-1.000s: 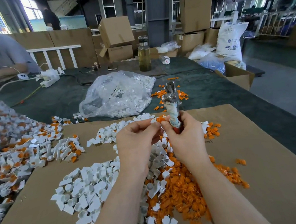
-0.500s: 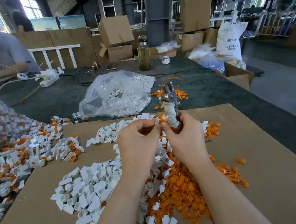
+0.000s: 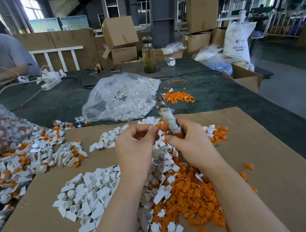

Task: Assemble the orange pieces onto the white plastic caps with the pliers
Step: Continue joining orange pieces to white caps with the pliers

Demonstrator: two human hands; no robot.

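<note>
Orange shows between the two sets of fingertips at the centre of the head view, where the left hand [image 3: 135, 147] pinches a white cap [image 3: 152, 128] and the right hand [image 3: 186, 140] is wrapped round the taped pliers [image 3: 169, 120]. Since a second ago the pliers have tilted from near upright toward the upper left of the frame while the hands stayed together. I judge the orange piece [image 3: 159, 126] is being seated, above the loose pile [image 3: 190, 196] on the cardboard sheet [image 3: 265, 170].
</note>
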